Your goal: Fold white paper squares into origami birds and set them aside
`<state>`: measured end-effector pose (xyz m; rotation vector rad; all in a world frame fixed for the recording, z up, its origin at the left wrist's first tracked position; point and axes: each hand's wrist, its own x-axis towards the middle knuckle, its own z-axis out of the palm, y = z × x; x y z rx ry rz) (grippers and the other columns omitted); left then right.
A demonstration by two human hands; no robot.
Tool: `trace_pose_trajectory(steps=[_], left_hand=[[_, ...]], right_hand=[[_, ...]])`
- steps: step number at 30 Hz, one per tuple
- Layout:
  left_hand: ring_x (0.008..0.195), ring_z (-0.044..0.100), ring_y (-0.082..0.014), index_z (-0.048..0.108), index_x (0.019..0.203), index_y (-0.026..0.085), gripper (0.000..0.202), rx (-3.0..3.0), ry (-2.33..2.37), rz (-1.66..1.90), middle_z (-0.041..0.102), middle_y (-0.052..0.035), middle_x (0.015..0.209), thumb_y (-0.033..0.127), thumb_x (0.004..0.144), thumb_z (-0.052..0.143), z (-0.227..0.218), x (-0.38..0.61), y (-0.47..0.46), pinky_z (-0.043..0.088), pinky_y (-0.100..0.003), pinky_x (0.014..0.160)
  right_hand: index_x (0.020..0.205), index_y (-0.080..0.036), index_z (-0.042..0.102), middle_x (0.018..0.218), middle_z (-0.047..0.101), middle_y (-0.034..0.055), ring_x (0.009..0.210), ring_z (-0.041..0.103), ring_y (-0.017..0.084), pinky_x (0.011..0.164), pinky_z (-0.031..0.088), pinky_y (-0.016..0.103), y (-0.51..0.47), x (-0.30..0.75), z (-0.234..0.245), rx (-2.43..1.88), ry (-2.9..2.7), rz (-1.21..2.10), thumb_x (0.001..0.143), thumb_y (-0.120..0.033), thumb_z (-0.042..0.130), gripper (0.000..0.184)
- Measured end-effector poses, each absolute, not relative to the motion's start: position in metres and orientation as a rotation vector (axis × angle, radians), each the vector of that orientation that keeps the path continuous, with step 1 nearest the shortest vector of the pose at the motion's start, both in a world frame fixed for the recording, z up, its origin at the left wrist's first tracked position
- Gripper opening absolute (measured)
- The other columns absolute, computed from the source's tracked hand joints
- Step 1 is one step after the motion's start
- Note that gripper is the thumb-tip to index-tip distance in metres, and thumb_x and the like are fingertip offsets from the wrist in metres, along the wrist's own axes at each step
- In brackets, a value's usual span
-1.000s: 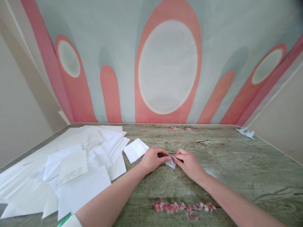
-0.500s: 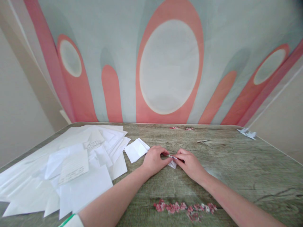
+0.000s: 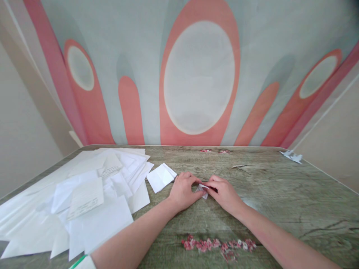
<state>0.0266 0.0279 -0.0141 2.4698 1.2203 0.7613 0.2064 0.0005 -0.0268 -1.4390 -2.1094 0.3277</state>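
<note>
Between my two hands is a small folded piece of white paper (image 3: 204,192), partly covered by my fingers. My left hand (image 3: 183,189) pinches it from the left, thumb low and fingertips above. From the right, my right hand (image 3: 223,191) grips its other side between thumb and bent fingers. The exact folds are too small to make out. Just beyond my left hand lies a short stack of white paper squares (image 3: 161,178), close to my knuckles.
A wide, loose heap of white sheets (image 3: 103,224) spreads over the left of the wood-grain table (image 3: 280,209). Folded white paper pieces (image 3: 291,156) sit at the far right edge. Pink flower patterns (image 3: 207,244) show near the front. A painted wall (image 3: 151,56) stands behind.
My fingers have shifted slightly on the folded paper, and more of its upper surface now shows between them. The view has moved a little; the sheets and stack look unchanged.
</note>
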Motion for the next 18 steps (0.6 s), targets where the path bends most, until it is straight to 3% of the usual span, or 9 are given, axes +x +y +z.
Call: trace_pose_trajectory(steps=[11,18], left_hand=[[0.082,0.055,-0.0197,0.067,0.083,0.021,0.016,2.497,1.246,0.771,0.062,-0.0033,0.081,0.032,0.072,0.063,-0.014,0.026,0.023,0.042,-0.029,0.075],[0.081,0.058,-0.0180,0.068,0.086,0.022,0.024,2.463,1.147,0.810,0.066,-0.0023,0.083,0.041,0.080,0.055,-0.006,0.024,0.016,0.043,-0.027,0.075]], right_hand=[[0.100,-0.027,0.067,0.077,0.057,0.0009,0.073,0.054,0.015,0.069,0.040,0.026,-0.003,0.207,-0.030,-1.398,-2.160,0.241,0.084,-0.019,0.055,0.022],[0.096,-0.026,0.068,0.075,0.055,0.0005,0.072,0.053,0.015,0.068,0.040,0.026,-0.004,0.207,-0.029,-1.400,-2.174,0.225,0.082,-0.016,0.055,0.021]])
